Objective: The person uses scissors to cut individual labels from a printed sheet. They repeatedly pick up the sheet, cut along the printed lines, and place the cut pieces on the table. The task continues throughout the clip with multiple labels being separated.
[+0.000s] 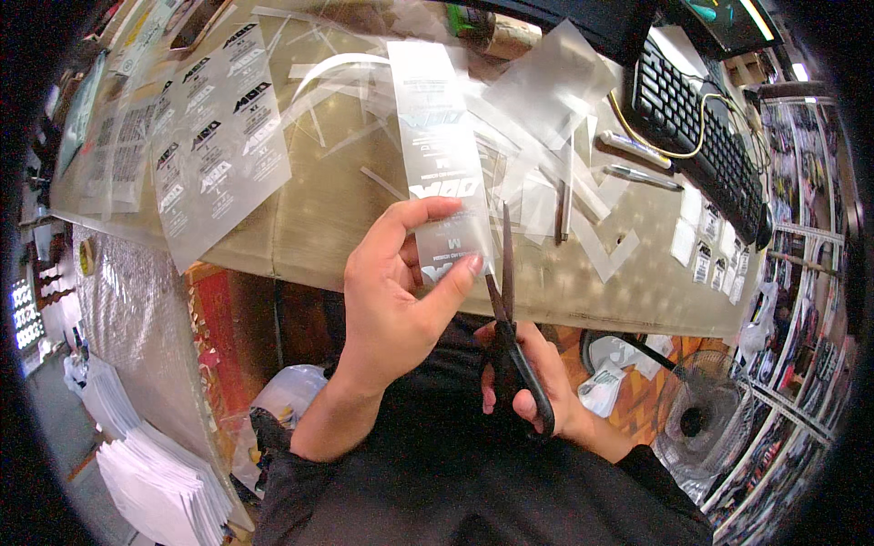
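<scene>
My left hand [401, 291] pinches the near end of a long translucent strip [437, 136] printed with labels, thumb on one face and fingers on the other. The strip stretches away from me over the table. In my right hand [546, 382] is a pair of black-handled scissors [505, 309], my fingers through the handles. Its blades are spread and point away from me, right beside the strip's near right edge. Whether a blade touches the strip I cannot tell. A larger printed translucent sheet [218, 150] lies at the left, overhanging the table's near edge.
Clear offcuts [533, 164] and a blank translucent sheet [555, 82] litter the table [319, 200]. At the right are a keyboard [696, 136], a marker [635, 148], a pen [644, 176] and small label pieces [710, 259]. A fan [701, 409] stands at lower right, stacked white packages [155, 482] at lower left.
</scene>
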A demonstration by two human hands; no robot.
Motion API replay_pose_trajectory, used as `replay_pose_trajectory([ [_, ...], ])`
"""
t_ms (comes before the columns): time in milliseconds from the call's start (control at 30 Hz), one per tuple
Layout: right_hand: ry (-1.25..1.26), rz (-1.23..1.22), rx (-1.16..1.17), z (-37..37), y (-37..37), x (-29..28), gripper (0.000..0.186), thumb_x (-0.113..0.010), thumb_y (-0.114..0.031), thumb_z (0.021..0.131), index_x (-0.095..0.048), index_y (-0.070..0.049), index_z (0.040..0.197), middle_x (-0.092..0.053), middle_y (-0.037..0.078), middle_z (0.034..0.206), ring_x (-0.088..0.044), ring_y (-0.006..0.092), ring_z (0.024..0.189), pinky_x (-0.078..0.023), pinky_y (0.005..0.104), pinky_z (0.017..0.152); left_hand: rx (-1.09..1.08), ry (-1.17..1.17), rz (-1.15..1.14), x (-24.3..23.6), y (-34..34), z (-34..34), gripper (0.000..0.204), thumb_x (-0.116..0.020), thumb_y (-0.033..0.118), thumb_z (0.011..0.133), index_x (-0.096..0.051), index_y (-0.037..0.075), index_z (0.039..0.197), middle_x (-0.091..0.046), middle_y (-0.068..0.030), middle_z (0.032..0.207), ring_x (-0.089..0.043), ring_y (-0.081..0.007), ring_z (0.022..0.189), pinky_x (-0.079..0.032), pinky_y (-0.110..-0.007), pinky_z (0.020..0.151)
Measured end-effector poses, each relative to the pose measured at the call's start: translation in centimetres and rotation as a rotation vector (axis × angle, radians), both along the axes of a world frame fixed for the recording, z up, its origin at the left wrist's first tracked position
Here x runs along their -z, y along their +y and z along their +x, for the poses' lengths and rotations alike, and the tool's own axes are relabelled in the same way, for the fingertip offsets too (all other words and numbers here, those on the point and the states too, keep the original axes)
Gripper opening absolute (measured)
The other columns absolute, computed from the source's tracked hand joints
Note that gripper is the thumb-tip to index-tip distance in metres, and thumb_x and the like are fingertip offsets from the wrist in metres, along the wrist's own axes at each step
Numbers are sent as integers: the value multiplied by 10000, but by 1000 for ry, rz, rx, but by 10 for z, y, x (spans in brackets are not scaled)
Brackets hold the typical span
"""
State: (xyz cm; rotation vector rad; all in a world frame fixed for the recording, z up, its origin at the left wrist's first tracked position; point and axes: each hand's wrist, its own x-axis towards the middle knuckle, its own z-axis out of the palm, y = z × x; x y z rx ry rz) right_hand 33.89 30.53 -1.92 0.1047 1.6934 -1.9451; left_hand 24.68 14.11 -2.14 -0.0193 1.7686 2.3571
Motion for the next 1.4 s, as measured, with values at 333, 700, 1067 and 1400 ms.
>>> replay_pose_trajectory([
  [333,110,54,6,-2,-3,4,798,-605,-571,764,-378,31,1236,-549,49,629,-543,129,544,-409,250,489,16,47,-17,-1,0,9,373,-618,-65,789,-475,-46,1133,-546,-93,1025,-585,-138,933,-496,-244,766],
  [700,97,17,22,-2,-4,1,806,-590,-581,777,-366,35,1246,-540,40,625,-529,111,542,-398,239,486,10,66,-14,-3,0,9,376,-623,-64,785,-474,-59,1131,-535,-94,1036,-587,-149,937,-508,-245,759],
  [1067,133,-1,52,3,-5,1,754,-621,-516,794,-386,39,1247,-539,32,636,-534,91,553,-399,222,488,5,100,9,-7,0,9,380,-608,-87,786,-467,-64,1137,-543,-99,1030,-591,-141,925,-511,-243,761],
  [1400,150,-6,51,5,-5,4,725,-679,-432,783,-396,43,1252,-555,27,671,-558,93,584,-431,224,507,3,109,22,-7,-3,9,379,-603,-95,781,-469,-67,1134,-532,-88,1022,-593,-140,920,-508,-238,761],
])
